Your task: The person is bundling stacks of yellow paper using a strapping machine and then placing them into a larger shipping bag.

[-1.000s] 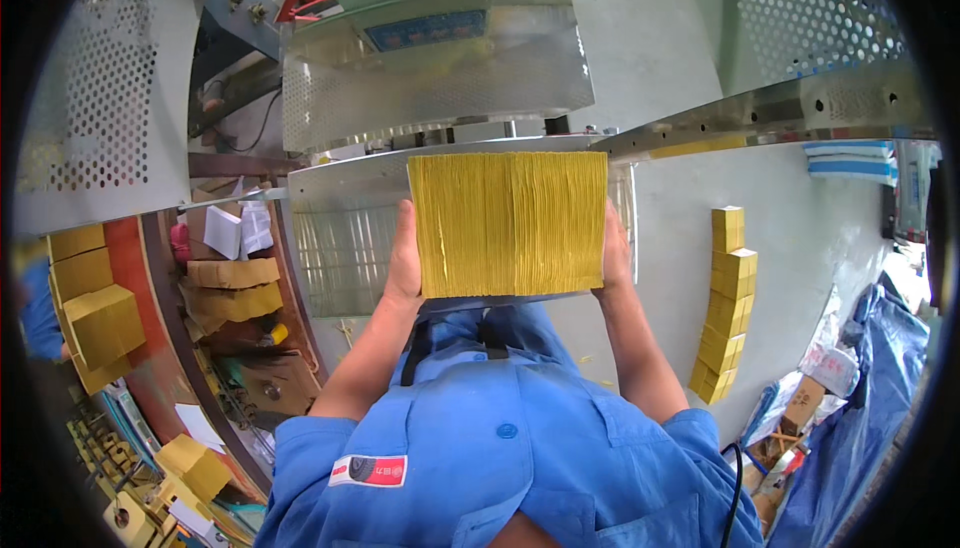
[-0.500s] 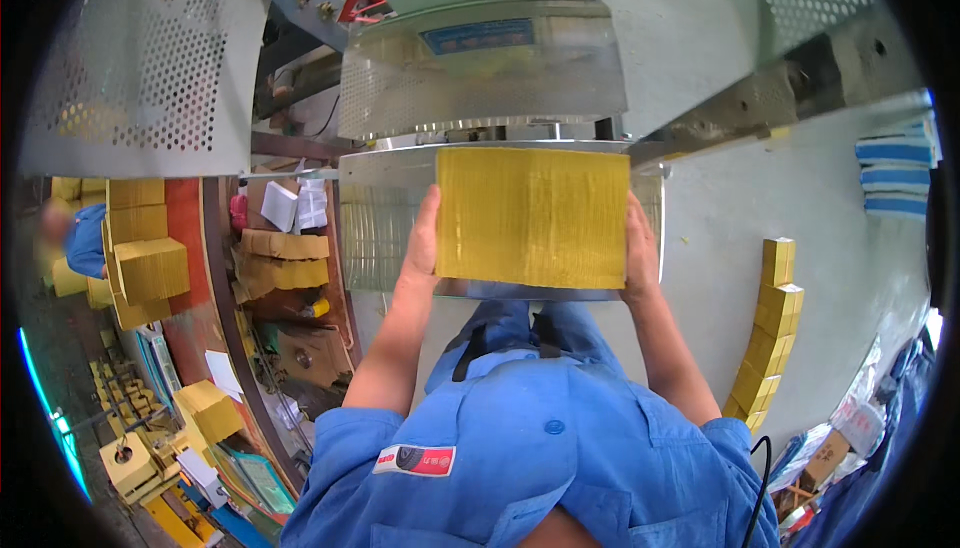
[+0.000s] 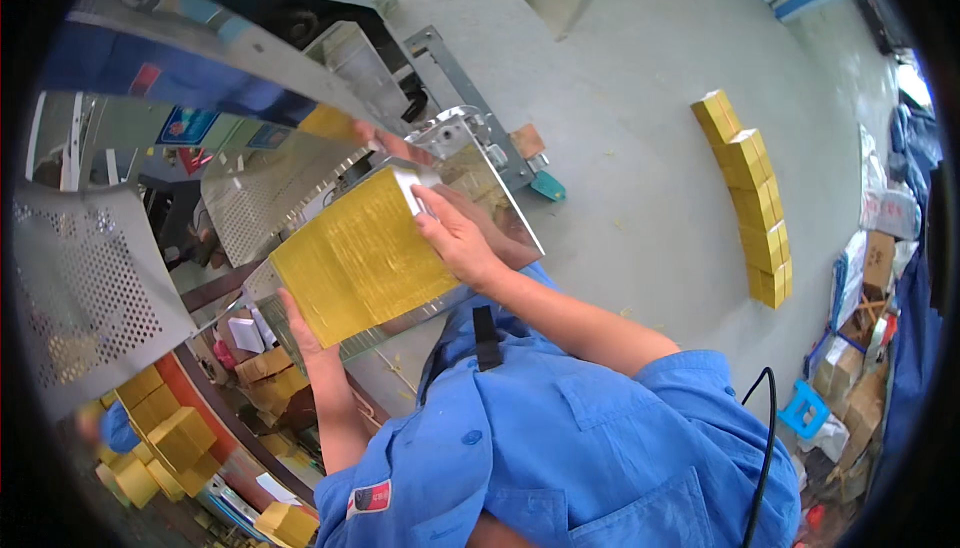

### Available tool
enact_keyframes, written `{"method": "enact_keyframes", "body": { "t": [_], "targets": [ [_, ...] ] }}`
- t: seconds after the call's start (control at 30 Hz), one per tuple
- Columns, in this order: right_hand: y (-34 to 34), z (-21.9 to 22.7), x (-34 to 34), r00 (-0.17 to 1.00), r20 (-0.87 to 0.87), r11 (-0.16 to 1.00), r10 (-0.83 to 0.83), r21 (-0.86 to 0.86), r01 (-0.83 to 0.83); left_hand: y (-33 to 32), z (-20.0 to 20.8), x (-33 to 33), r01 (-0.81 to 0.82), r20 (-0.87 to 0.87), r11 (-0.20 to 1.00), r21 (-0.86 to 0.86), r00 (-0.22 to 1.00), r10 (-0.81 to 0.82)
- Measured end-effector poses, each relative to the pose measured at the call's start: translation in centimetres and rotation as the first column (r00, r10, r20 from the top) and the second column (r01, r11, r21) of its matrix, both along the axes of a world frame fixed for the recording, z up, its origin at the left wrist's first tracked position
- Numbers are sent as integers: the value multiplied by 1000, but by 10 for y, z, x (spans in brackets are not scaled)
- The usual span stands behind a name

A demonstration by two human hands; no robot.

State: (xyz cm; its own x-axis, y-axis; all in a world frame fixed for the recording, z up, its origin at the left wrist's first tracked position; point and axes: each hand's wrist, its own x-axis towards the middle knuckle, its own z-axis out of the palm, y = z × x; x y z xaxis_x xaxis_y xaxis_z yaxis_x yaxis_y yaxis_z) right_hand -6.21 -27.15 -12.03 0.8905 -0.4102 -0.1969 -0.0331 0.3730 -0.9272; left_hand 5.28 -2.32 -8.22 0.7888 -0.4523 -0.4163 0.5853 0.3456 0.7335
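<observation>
A thick rectangular block of yellow paper (image 3: pixel 365 258) with a fibrous surface and a white end face lies tilted between my two hands. My right hand (image 3: pixel 455 240) grips its right end, fingers on the white face. My left hand (image 3: pixel 308 326) presses against the left end near the lower corner, its far fingers hidden by the block. Below the block, the shiny metal plate (image 3: pixel 490 196) of the machine sticks out on the right side.
A perforated metal guard (image 3: pixel 90 288) stands at left. Yellow blocks stand in a row (image 3: pixel 755 198) on the grey floor at right. More yellow blocks (image 3: pixel 180 433) lie lower left, near a person in blue (image 3: pixel 120 428). A blue stool (image 3: pixel 803 409) sits by cardboard at lower right.
My view has turned to the right, so the machine now appears further left and slanted. The yellow block has tilted with my hands, and its white end face has come into sight.
</observation>
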Motion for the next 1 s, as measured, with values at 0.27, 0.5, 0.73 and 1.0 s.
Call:
{"method": "enact_keyframes", "body": {
  "t": [0.27,0.5,0.73,1.0],
  "targets": [
    [6,2,-4,1000,-2,999,-30,23,30,4,-16,-8,-164,-23,975,148,985,169],
    [-7,38,51,997,44,985,59,163,-65,-19,-6,22,-161,6,982,-99,987,162],
    [-35,24,99,996,-69,966,49,259,-30,-39,-19,82,-153,76,987,-37,985,156],
    [-33,21,104,997,-55,993,61,109,-55,-26,-12,84,-109,100,992,-58,988,114]
  ]
}}
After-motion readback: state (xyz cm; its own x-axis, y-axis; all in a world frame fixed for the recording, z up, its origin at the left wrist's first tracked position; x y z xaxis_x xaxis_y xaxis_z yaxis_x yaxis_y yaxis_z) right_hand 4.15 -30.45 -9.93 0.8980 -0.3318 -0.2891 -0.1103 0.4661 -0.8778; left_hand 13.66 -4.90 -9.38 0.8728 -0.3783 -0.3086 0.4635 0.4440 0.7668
